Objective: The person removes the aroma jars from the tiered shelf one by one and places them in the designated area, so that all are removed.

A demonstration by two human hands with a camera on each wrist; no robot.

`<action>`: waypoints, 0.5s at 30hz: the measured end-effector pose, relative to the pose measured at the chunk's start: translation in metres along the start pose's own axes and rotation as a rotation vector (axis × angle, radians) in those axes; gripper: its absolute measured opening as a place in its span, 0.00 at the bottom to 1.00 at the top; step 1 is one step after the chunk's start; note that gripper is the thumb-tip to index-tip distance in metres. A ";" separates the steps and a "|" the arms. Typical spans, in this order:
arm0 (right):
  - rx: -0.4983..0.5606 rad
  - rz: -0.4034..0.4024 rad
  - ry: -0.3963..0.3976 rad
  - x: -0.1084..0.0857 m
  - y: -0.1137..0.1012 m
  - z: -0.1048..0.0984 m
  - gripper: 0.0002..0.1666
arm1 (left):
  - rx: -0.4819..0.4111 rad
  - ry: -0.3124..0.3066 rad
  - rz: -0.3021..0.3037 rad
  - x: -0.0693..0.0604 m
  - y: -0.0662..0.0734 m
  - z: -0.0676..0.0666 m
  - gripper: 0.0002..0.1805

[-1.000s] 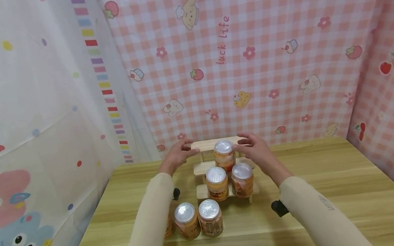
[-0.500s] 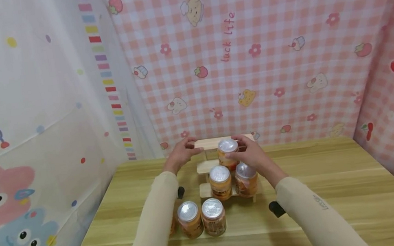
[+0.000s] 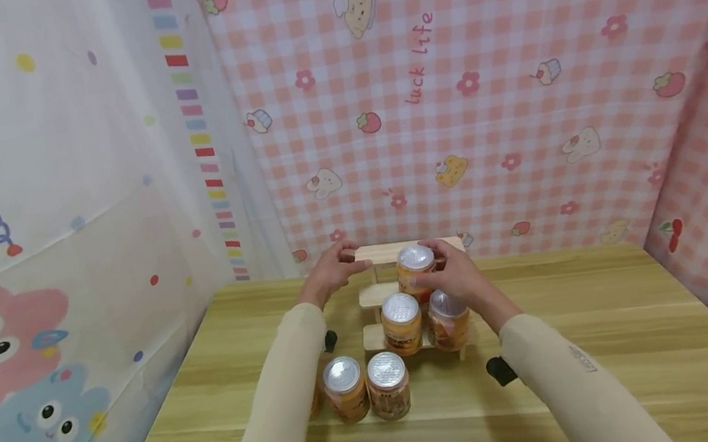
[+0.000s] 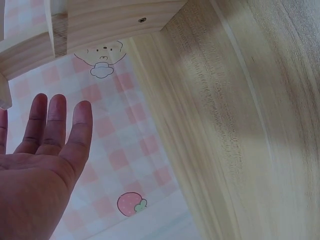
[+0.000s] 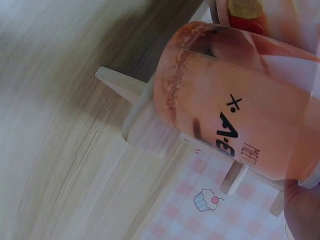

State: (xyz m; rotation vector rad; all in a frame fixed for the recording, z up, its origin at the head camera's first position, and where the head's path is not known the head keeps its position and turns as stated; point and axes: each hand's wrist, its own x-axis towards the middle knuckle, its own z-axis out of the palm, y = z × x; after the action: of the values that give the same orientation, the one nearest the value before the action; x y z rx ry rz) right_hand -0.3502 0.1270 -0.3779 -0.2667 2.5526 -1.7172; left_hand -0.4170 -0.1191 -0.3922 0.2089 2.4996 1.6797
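Note:
A small stepped wooden rack (image 3: 376,294) stands at the back of the table. My right hand (image 3: 460,278) grips an orange-labelled can (image 3: 415,278) with a silver lid, thumb in front and fingers behind, at a middle step. Two similar cans, a left one (image 3: 402,325) and a right one (image 3: 449,321), stand on the lowest step. Beside the left end of the top board (image 3: 397,250) is my left hand (image 3: 331,272), thumb before it and index finger behind. In the left wrist view its other fingers (image 4: 56,125) extend loosely, apart from the wood.
In front of the rack, two more cans, one left (image 3: 346,390) and one right (image 3: 389,386), stand on the wooden table (image 3: 584,369). A third beside them is mostly behind the left sleeve (image 3: 285,388). A checked cloth (image 3: 475,125) hangs behind the table.
My right hand has moved left and forward from beside the upper can and taken hold of it. My left hand stays at the rack's left end. The head view has shifted slightly.

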 end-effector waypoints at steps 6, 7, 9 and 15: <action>-0.014 -0.009 0.016 -0.002 -0.002 -0.001 0.42 | -0.008 -0.008 -0.004 0.000 0.000 0.002 0.26; -0.006 -0.008 0.017 -0.002 -0.003 -0.002 0.41 | -0.008 -0.010 -0.005 0.001 0.000 0.003 0.26; 0.001 -0.019 0.016 -0.002 -0.005 -0.004 0.40 | -0.005 -0.010 -0.008 0.001 0.000 0.002 0.26; 0.017 -0.049 0.025 -0.001 -0.016 -0.008 0.42 | -0.010 -0.013 -0.021 -0.001 0.002 0.001 0.25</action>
State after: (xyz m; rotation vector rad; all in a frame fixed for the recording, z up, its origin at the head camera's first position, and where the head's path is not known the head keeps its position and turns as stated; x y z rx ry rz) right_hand -0.3489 0.1284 -0.3602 -0.3116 2.5685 -1.7689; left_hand -0.4163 -0.1181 -0.3910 0.1906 2.4752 1.6770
